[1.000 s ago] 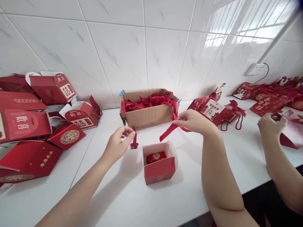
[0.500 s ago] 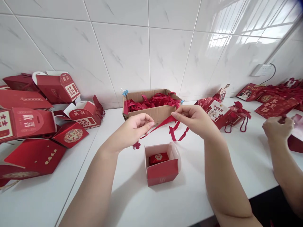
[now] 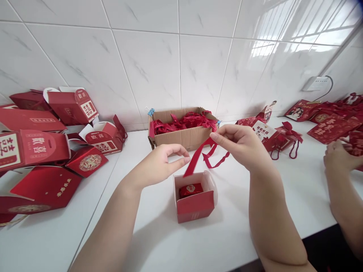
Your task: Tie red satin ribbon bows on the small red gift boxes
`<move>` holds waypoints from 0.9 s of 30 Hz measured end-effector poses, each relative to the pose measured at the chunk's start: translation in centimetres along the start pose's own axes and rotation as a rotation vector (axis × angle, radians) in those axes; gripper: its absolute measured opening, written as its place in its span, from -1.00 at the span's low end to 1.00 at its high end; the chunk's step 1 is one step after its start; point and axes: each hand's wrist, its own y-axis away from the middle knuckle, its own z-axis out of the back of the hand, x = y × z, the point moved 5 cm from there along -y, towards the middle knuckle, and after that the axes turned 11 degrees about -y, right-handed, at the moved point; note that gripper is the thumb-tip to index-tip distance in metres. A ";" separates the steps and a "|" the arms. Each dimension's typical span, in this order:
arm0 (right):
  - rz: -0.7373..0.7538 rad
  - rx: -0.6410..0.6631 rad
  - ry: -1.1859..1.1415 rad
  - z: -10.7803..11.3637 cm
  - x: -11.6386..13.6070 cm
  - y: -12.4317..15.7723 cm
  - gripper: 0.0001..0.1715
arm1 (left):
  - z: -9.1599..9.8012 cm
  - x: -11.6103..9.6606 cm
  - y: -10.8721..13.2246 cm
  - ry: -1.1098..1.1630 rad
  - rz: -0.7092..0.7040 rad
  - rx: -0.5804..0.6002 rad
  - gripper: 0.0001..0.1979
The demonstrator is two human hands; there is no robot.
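A red ribbon (image 3: 195, 160) hangs from my right hand (image 3: 238, 145), pinched between thumb and fingertips. One length slants down over the back of a small open red gift box (image 3: 195, 206); another loops down on the right. My left hand (image 3: 159, 164) is just left of the ribbon, thumb and fingers apart, with nothing in it. Below both hands, the box stands on the white table with its top open. Inside lies a small red wrapped packet (image 3: 190, 189) with a round light emblem.
Behind my hands, a cardboard box (image 3: 181, 139) of red ribbons stands by the tiled wall. Several red gift boxes (image 3: 36, 147) are piled at left. Decorated boxes (image 3: 265, 132) and red bags (image 3: 329, 126) lie at right, where another person's hand (image 3: 340, 155) holds a red item.
My left hand has let go of the ribbon, whose freed end now hangs down toward the gift box. My right hand has shifted slightly right. The other person's hand has moved right.
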 end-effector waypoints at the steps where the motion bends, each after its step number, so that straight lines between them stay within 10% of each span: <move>1: 0.013 -0.007 0.005 0.3 0.1 0.0 -0.69 | 0.3 -0.1 0.1 0.012 -0.001 -0.007 -0.70; 6: 0.054 -0.056 0.062 1.6 0.6 0.4 -0.67 | 1.6 -0.7 0.6 0.089 -0.003 -0.147 -0.69; 20: 0.058 -0.141 0.044 2.3 1.2 0.8 -0.65 | -0.5 -1.6 0.1 0.032 -0.044 -0.079 -0.65; 27: -0.058 0.124 0.180 3.2 -0.3 1.2 -0.66 | 0.8 -1.7 1.2 -0.003 -0.074 -0.136 -0.69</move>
